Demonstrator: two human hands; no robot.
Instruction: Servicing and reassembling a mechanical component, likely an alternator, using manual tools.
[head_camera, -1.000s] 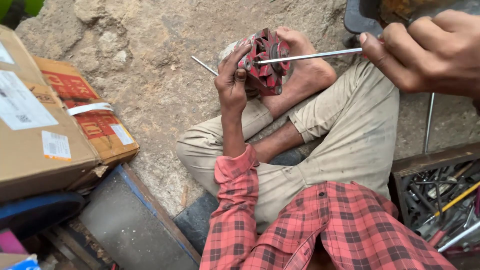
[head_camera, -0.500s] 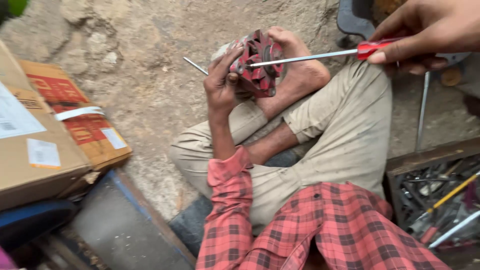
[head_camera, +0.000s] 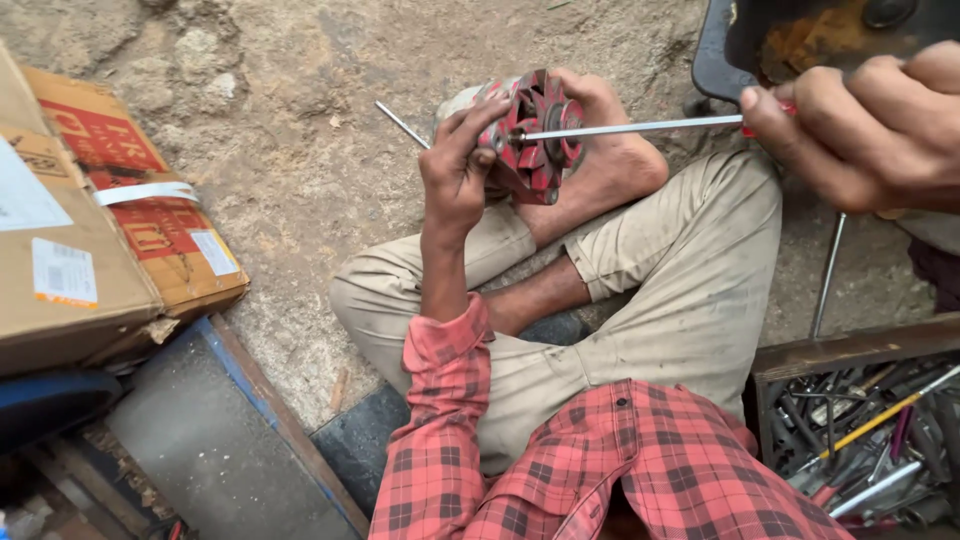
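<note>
Red finned motor housing (head_camera: 533, 135) sits braced against the seated person's bare foot (head_camera: 600, 170), the left hand (head_camera: 455, 175) clasping its rim to steady it. Right hand (head_camera: 860, 125), clenched around a long screwdriver (head_camera: 630, 127), sets the tip at the housing's centre.

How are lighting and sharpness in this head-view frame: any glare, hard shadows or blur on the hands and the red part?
Head view: soft, even daylight, no hard shadows and no glare. The left hand, the red finned metal part and the screwdriver shaft read sharp. The right hand sits close to the lens, large and slightly soft. The tool tray at the lower right is dim.
</note>
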